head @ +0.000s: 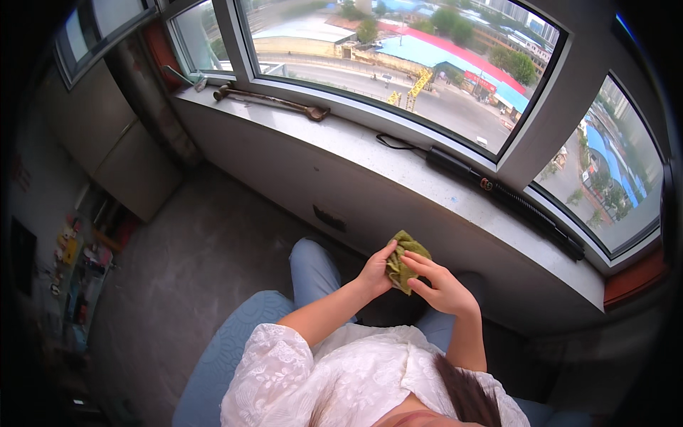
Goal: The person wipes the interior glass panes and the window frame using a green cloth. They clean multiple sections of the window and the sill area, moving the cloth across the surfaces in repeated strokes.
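A folded, olive-green cloth is in front of my lap, below the windowsill. My left hand grips its left side, with the thumb on top near the upper edge. At the cloth's right side is my right hand, its fingers apart and the fingertips at the cloth; whether they press on it I cannot tell. The underside of the cloth is hidden.
Along the white windowsill lie a rusty metal tool and a black rod with a coiled spring section and a cord loop. A blue patterned seat cover is under me. Shelves with small items stand far left.
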Demonstrator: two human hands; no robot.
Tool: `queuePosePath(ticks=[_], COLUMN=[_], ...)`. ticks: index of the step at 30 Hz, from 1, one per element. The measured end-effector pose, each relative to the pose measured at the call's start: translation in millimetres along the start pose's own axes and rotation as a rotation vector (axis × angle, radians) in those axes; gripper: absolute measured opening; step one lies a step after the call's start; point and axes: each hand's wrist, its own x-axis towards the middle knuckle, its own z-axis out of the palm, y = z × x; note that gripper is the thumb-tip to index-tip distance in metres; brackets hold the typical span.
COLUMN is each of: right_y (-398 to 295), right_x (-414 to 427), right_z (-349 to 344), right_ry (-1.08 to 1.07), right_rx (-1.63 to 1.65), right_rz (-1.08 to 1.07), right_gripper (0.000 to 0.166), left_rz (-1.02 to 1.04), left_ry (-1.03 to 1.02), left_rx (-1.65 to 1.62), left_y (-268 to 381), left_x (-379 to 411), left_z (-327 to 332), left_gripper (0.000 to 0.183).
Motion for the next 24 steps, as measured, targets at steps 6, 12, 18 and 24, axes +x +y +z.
queuePosePath(ticks=[6, 12, 18, 24], right_y=[-5.4, 16.1, 39.7, 114.0], right_x=[4.2, -25.7, -52.3, -74.6], right_z=[18.3, 22.1, 36.3, 56.1], right_ry=[0.144, 0.31, 0.381, 0.552], right_rx=[0.092, 0.221, 0.307, -0.118], right_rz=[-0.016, 0.03, 0.159, 0.349], right_gripper=[0.036, 0.032, 0.03, 0.033], left_rz=[-0.09, 0.624, 0.763, 1.125], left_ry=[0.287, 0.165, 0.089, 0.226], left_rx=[-0.147, 0.09, 0.189, 0.613], left_y=[-21.4, 74.2, 108.5, 131.5], left_x=[-6.4, 5.8, 5.1, 47.9], left_z=[-61.3, -38.6, 1.5, 55.3], left_gripper=[0.028, 0.029, 0.035, 0.032])
